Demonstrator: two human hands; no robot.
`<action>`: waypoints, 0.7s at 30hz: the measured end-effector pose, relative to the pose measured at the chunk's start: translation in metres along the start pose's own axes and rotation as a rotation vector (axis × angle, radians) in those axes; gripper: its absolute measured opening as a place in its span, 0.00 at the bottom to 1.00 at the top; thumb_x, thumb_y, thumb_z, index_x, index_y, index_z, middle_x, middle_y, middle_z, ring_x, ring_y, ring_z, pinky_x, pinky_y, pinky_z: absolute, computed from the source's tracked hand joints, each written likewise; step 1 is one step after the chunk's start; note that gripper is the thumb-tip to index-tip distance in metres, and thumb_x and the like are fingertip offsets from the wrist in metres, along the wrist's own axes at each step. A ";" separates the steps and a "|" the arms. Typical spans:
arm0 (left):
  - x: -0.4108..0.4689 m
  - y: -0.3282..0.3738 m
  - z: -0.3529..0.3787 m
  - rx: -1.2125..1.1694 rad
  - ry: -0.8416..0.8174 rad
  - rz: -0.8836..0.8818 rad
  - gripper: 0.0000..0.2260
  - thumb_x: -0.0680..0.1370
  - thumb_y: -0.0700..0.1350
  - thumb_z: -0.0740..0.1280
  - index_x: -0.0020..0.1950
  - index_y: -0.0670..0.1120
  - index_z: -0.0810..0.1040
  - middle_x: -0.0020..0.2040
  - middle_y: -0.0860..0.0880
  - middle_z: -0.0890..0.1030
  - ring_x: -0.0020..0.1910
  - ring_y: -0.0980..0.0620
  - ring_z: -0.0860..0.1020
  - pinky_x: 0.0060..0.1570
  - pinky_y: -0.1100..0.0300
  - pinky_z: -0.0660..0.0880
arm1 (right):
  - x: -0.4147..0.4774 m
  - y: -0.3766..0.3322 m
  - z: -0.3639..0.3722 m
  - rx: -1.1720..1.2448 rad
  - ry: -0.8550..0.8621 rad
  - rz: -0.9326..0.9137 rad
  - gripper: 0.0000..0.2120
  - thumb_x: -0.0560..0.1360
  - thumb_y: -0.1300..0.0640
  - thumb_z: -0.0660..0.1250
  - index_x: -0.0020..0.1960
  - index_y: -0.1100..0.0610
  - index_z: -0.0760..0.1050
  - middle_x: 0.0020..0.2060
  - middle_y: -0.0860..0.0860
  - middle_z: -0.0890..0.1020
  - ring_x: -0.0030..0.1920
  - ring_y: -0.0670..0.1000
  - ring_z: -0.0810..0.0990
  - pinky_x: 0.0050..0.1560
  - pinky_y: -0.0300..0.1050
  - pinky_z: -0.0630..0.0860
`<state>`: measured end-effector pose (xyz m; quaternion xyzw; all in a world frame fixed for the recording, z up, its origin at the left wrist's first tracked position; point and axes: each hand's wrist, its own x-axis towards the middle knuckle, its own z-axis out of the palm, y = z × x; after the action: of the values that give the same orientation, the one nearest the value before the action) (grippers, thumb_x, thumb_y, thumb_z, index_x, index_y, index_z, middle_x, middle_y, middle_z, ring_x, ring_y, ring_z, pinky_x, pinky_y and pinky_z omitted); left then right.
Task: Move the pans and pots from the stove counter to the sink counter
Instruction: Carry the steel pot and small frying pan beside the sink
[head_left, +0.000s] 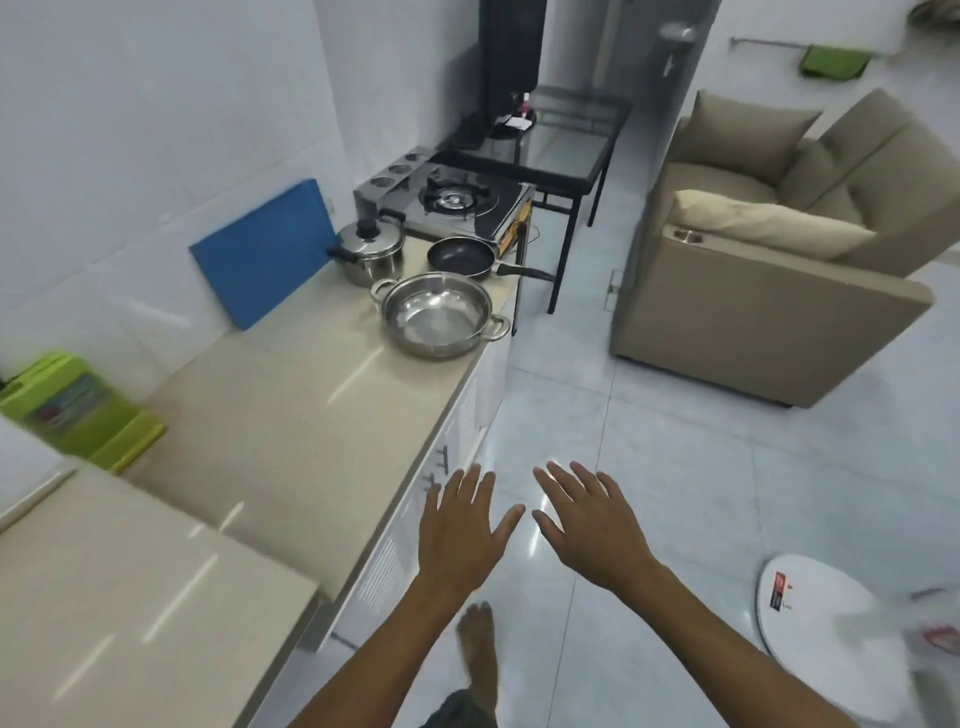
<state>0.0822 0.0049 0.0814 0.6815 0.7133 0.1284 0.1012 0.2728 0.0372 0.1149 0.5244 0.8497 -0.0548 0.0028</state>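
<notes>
Gleaming round steel pot (440, 317), matte counter (291, 415)

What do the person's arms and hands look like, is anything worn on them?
Both forearms are bare as far as the picture shows, with no sleeves in view. The left hand and the right hand are bare too: no gloves, rings, watch or wristbands visible. No markings or cables show on either arm.

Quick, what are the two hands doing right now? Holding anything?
Left hand: open, fingers spread, holding nothing.
Right hand: open, fingers spread, holding nothing.
</notes>
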 end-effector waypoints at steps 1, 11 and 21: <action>0.026 -0.001 0.005 -0.015 -0.026 -0.030 0.39 0.77 0.73 0.42 0.78 0.51 0.67 0.79 0.50 0.68 0.79 0.48 0.63 0.78 0.46 0.54 | 0.023 0.014 -0.002 0.001 0.000 0.008 0.27 0.82 0.40 0.54 0.77 0.52 0.70 0.74 0.53 0.75 0.74 0.59 0.72 0.72 0.60 0.70; 0.257 -0.002 0.014 -0.011 -0.066 -0.156 0.37 0.78 0.72 0.45 0.73 0.51 0.73 0.72 0.49 0.76 0.72 0.49 0.73 0.72 0.46 0.65 | 0.275 0.119 -0.034 -0.014 -0.015 -0.024 0.28 0.84 0.41 0.53 0.80 0.51 0.61 0.77 0.51 0.70 0.77 0.57 0.68 0.73 0.56 0.67; 0.401 -0.013 0.062 -0.909 -0.244 -0.980 0.30 0.76 0.73 0.54 0.50 0.47 0.75 0.48 0.48 0.81 0.47 0.48 0.78 0.55 0.52 0.74 | 0.506 0.195 -0.012 0.127 -0.029 -0.256 0.25 0.82 0.47 0.63 0.75 0.59 0.70 0.68 0.57 0.80 0.66 0.60 0.79 0.60 0.58 0.77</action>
<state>0.0693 0.4073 0.0311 0.1790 0.7984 0.2767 0.5039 0.2197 0.5762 0.0773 0.4099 0.9044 -0.1159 -0.0250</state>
